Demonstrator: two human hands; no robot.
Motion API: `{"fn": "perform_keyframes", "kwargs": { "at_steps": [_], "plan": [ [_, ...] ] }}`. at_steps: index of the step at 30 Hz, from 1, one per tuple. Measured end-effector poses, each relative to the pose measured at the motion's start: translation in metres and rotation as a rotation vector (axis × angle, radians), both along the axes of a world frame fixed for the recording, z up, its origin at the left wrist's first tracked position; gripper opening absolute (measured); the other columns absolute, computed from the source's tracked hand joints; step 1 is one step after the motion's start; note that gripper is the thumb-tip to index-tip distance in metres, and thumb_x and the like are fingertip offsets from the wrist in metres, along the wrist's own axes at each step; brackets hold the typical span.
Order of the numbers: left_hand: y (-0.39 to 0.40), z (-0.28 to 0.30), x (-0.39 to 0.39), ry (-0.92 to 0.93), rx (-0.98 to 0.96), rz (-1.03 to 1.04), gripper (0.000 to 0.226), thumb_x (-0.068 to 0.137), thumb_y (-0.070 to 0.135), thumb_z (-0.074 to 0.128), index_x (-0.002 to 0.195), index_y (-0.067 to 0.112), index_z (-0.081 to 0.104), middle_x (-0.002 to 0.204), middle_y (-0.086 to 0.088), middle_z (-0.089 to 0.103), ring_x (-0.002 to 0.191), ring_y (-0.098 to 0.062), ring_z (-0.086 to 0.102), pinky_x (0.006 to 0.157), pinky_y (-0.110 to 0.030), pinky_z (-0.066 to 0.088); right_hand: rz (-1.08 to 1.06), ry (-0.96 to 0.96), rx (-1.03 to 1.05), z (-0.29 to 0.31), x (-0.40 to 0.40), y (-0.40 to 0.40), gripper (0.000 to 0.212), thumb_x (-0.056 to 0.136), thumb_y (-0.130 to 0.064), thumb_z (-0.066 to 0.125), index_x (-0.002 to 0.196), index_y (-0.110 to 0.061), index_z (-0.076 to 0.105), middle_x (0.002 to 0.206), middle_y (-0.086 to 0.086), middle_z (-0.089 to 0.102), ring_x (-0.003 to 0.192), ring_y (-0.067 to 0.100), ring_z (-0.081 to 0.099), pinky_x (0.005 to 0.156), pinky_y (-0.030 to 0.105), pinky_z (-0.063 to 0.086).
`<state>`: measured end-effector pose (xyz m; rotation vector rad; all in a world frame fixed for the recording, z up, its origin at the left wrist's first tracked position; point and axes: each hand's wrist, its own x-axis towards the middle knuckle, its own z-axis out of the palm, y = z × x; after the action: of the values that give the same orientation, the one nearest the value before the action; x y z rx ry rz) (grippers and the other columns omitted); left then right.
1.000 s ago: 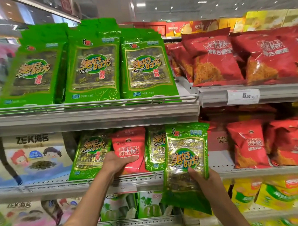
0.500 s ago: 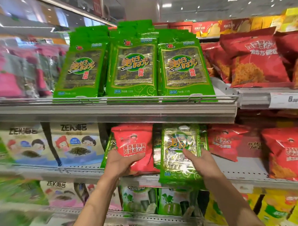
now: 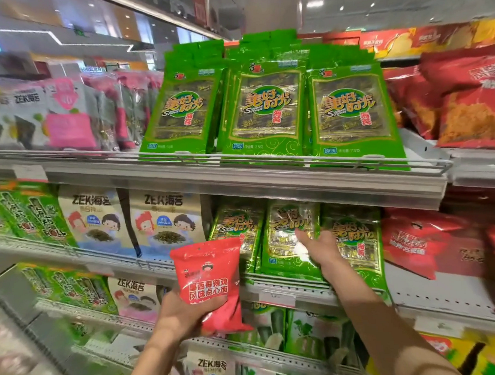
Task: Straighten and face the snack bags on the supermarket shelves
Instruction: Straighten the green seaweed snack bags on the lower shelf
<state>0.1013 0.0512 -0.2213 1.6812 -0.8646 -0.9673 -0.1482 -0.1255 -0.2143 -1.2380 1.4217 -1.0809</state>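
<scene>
The left hand (image 3: 186, 312) is gripping a small red snack bag (image 3: 209, 277) off the shelf, low and near. The right hand (image 3: 318, 248) is pressing flat on the middle green seaweed bag (image 3: 292, 236) — push too hard and neighbours could be tipping over.

From my remote seat I see only two forearms and two hands of the person wearing the camera. The left hand (image 3: 183, 312) and the right hand (image 3: 321, 250) are both bare: I see no gloves, and no rings or watch show on the parts that face me. Both forearms are uncovered from the wrist down to the bottom edge of the view, with no sleeve cuff showing anywhere along them. The arms are slim and smooth. The fingers (image 3: 301, 234) of the right hand are partly blurred, so I cannot make out the nails.
</scene>
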Motion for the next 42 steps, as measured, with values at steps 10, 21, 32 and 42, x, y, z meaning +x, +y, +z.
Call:
{"fn": "perform_keyframes", "kwargs": {
  "at_steps": [10,21,32,42],
  "plan": [
    [0.001,-0.005,-0.014,0.045,-0.002,-0.025,0.028,0.061,0.009,0.093,0.082,0.007,0.074,0.073,-0.005,0.077,0.058,-0.011,0.072,0.047,-0.018,0.052,-0.114,0.917,-0.215,0.002,0.003,0.011,0.056,0.087,-0.065,0.064,0.064,-0.015,0.050,0.058,-0.002,0.053,0.048,0.012,0.047,0.049,0.027,0.036],
    [-0.039,0.004,-0.102,0.046,-0.138,-0.210,0.036,0.064,0.007,0.091,0.096,0.005,0.075,0.088,-0.006,0.078,0.081,-0.019,0.075,0.071,-0.028,0.060,-0.243,0.653,-0.379,-0.017,-0.088,0.064,0.022,0.096,-0.042,0.063,0.098,-0.021,0.068,0.081,-0.007,0.067,0.073,0.016,0.062,0.066,0.033,0.052],
    [-0.091,0.009,-0.285,0.041,-0.344,-0.297,0.036,0.059,0.011,0.094,0.090,0.017,0.076,0.081,0.006,0.078,0.071,-0.004,0.073,0.059,-0.013,0.052,-0.580,0.213,-0.290,-0.067,-0.251,0.122,0.029,0.093,-0.015,0.072,0.067,-0.010,0.061,0.056,0.004,0.061,0.055,0.006,0.057,0.054,0.019,0.041],
    [-0.127,0.001,-0.408,0.023,-0.351,-0.302,0.064,0.051,0.039,0.097,0.106,0.018,0.072,0.096,0.003,0.078,0.089,-0.014,0.074,0.083,-0.035,0.058,-0.492,-0.143,0.086,-0.079,-0.331,0.116,0.041,0.089,-0.035,0.076,0.054,-0.013,0.070,0.055,0.001,0.070,0.050,0.013,0.063,0.051,0.030,0.048]
  ]
}}
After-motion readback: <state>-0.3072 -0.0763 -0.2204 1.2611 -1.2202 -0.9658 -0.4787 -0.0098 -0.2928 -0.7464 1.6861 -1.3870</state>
